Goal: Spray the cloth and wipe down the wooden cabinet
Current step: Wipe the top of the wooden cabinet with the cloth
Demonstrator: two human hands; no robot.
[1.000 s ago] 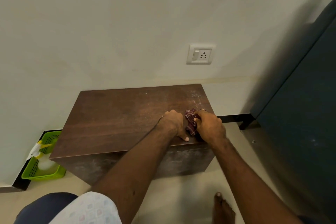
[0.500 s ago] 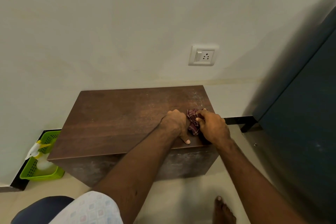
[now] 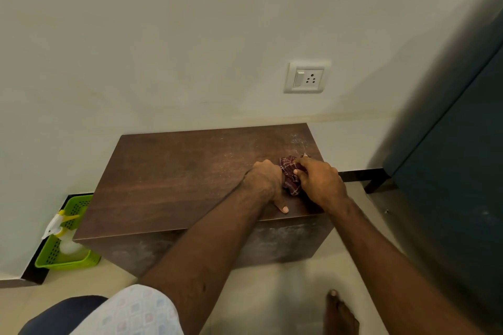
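A low dark wooden cabinet (image 3: 174, 179) stands against the wall, with pale dusty streaks at its back right corner. A dark red checked cloth (image 3: 290, 175) lies bunched on the right part of its top. My left hand (image 3: 265, 179) grips the cloth's left side, thumb stretched toward the front edge. My right hand (image 3: 319, 183) pinches the cloth's right side with curled fingers. Both hands cover most of the cloth. A white spray bottle (image 3: 61, 231) with a yellow trigger stands in a green basket (image 3: 54, 258) on the floor left of the cabinet.
A white wall socket (image 3: 306, 77) is above the cabinet. A dark blue upholstered piece of furniture (image 3: 457, 185) fills the right side, its black leg near the cabinet's right end. My bare foot (image 3: 340, 315) is on the tiled floor in front.
Both hands stay on the bunched cloth at the same spot on the cabinet top. The view has shifted slightly; the fingers have worked the cloth a little.
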